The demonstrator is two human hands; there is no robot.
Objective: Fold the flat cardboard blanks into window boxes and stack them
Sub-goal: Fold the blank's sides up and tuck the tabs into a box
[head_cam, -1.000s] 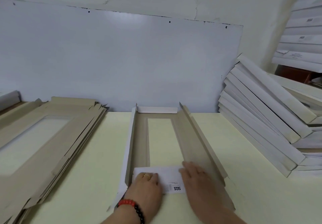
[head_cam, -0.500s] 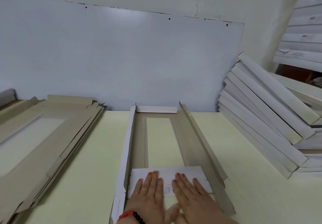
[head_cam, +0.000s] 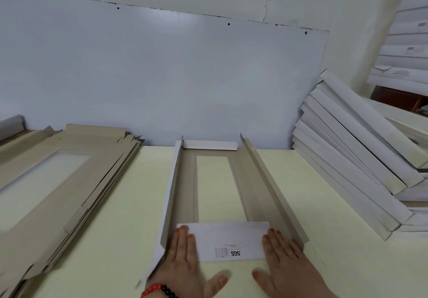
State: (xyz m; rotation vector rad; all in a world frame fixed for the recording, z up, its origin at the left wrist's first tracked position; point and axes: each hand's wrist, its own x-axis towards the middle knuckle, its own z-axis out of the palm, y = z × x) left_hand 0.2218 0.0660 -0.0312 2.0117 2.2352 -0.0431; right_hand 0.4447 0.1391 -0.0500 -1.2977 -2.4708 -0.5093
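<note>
A half-folded cardboard blank (head_cam: 231, 193) lies in the middle of a pale yellow table (head_cam: 120, 216), its long axis running straight away from the person toward a white board (head_cam: 162, 77) on the wall. Inside face is grey-brown, w/ a tall rectangular window cut in the centre. Both long side flaps stand up, leaning outward; the far end flap is folded up, white side showing. The near end flap (head_cam: 227, 239) is folded flat over the base, white, w/ small print, a barcode & "SGS".

Left hand (head_cam: 183, 258), w/ ring & red-black bead bracelet, presses flat on the flap's left end, fingers straight and together. Right hand (head_cam: 284, 258) presses flat on its right end, fingers straight, slightly spread.

Stack of flat blanks (head_cam: 53, 181) at left. Leaning stack of white folded boxes (head_cam: 352, 154) at right.
</note>
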